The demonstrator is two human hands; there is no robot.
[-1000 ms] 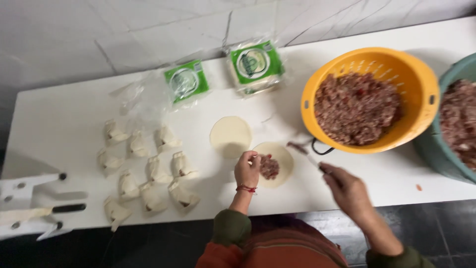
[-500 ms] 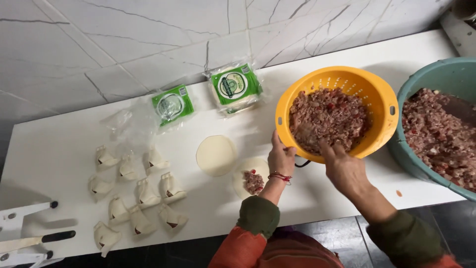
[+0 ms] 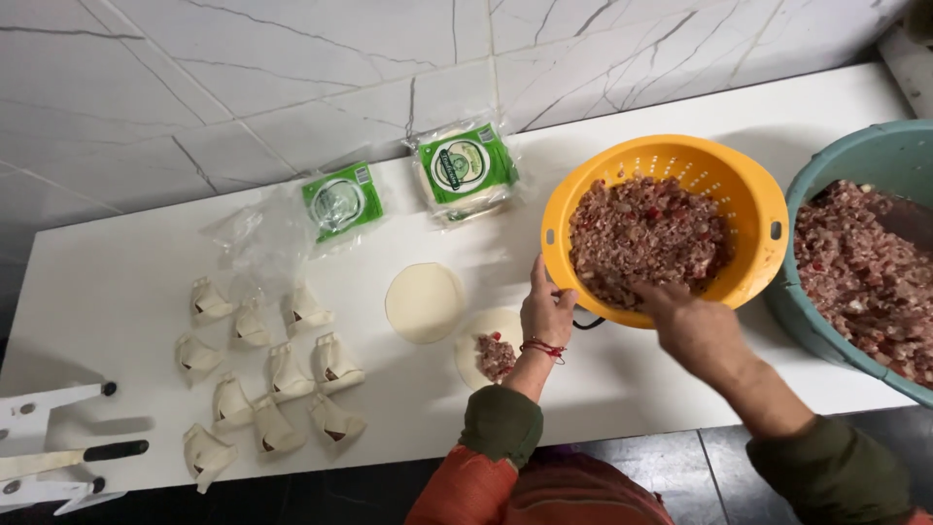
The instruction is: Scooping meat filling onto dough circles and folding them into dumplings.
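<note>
The left hand (image 3: 546,313) rests open-fingered against the near rim of the yellow colander (image 3: 583,209), steadying it rather than gripping; the right hand (image 3: 692,326) reaches into the minced filling (image 3: 646,233), fingers curled at the mince, though whether they close on a tool or a pinch of meat I cannot tell; a round wrapper (image 3: 486,352) with a small mound of filling lies on the white table (image 3: 107,292) just beside the left wrist, a bare wrapper (image 3: 424,302) beside it. The colander sits near the table's front edge, so a hard scoop could tip it; crumbs may fall on the wrapper's rim and spoil its seal; the left sleeve could drag across the filled wrapper.
</note>
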